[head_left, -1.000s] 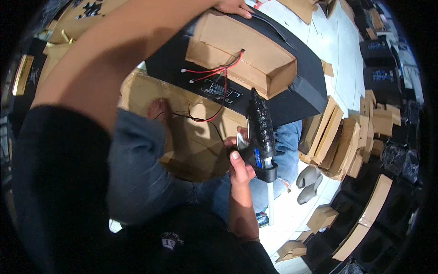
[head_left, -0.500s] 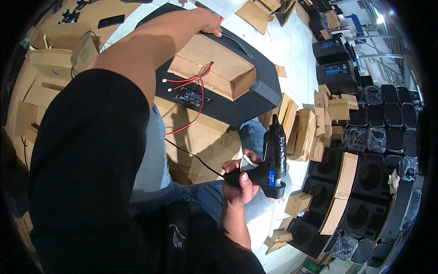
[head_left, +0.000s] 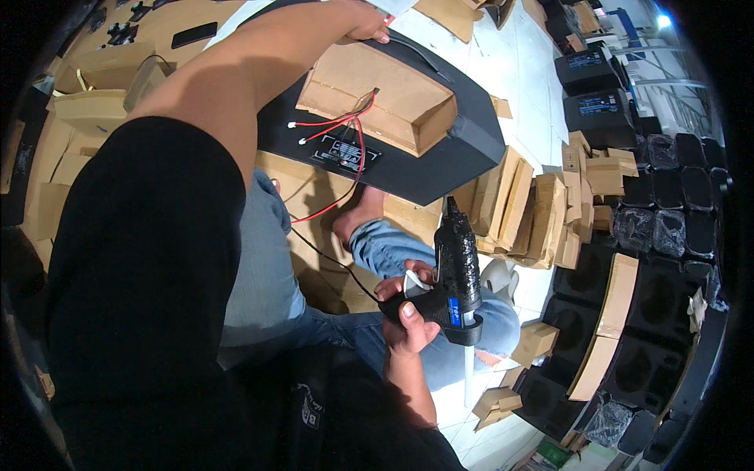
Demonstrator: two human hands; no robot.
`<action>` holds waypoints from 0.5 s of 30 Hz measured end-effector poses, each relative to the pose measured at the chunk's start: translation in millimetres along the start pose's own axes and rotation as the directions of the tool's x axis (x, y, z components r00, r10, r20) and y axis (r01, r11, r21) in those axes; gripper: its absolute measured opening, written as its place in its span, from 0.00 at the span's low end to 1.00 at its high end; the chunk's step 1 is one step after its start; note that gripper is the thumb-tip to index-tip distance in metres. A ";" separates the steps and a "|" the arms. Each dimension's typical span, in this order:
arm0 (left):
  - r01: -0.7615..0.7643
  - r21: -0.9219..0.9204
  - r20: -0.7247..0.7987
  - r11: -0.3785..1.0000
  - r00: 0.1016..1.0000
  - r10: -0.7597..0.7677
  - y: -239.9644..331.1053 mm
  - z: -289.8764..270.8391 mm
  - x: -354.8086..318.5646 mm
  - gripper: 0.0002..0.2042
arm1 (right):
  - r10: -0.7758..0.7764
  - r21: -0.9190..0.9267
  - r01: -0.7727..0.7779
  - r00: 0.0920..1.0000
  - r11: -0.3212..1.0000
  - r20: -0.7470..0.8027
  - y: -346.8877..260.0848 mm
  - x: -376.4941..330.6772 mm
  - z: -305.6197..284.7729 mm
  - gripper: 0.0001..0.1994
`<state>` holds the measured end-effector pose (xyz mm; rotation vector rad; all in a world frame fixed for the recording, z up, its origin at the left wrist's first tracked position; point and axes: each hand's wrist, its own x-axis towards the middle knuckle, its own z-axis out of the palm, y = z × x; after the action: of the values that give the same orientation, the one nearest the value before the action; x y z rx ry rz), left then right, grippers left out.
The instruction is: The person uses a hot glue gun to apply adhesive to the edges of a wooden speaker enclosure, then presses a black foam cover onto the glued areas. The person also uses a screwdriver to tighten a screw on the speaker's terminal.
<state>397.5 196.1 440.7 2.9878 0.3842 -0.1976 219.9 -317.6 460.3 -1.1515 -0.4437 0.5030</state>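
Right hand (head_left: 408,318) grasping the glue gun (head_left: 455,271), left hand (head_left: 363,20) gripping the panel (head_left: 408,169); its hot nozzle could singe the red wires (head_left: 345,125)

The left hand (head_left: 363,22) reached so far up that the frame's top edge cut off its fingertips, and whatever it gripped there could not be told. The right hand (head_left: 408,314) covered the handle of the black glue gun (head_left: 455,275), hiding the trigger. The person's own sleeve (head_left: 141,275) blocked much of the cardboard-strewn floor (head_left: 55,196).
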 end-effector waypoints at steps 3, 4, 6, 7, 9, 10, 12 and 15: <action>0.024 0.012 0.009 1.000 1.000 -0.024 3.9 2.2 -3.1 0.26 | 0.048 0.037 -0.048 0.999 0.998 0.000 9.2 1.9 0.7 0.33; 0.029 -0.004 0.005 1.000 1.000 -0.029 17.5 -5.0 -6.5 0.26 | 0.059 0.030 -0.058 0.998 0.998 -0.008 7.5 4.0 -0.2 0.33; 0.055 0.042 0.027 0.998 0.998 -0.056 21.0 -12.4 -16.7 0.26 | 0.090 0.058 -0.091 0.996 0.994 0.013 17.7 11.8 -0.9 0.33; 0.039 0.043 0.027 0.998 0.999 -0.041 19.3 -9.9 -15.1 0.26 | 0.104 0.055 -0.105 0.994 0.993 0.014 20.0 15.1 -1.3 0.34; 0.038 0.027 0.018 0.999 0.999 -0.039 18.6 -7.7 -13.8 0.26 | 0.154 0.035 -0.156 0.987 0.987 0.042 28.3 24.3 -0.5 0.32; 0.042 -0.002 0.007 0.999 0.999 -0.042 21.6 -8.5 -18.0 0.26 | 0.175 0.010 -0.175 0.984 0.984 0.042 30.2 28.0 -2.1 0.31; 0.059 -0.047 -0.018 0.997 0.998 -0.060 22.5 -20.2 -38.2 0.26 | 0.214 -0.039 -0.211 0.974 0.977 0.078 42.1 30.5 -5.4 0.35; 0.081 -0.076 -0.037 0.994 0.996 -0.084 32.0 -32.0 -56.4 0.25 | 0.255 0.017 -0.258 0.962 0.966 0.102 58.8 31.7 -1.3 0.33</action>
<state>355.3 156.0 483.7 2.9089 0.5083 -0.1281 237.6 -281.2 407.2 -1.1645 -0.3722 0.7928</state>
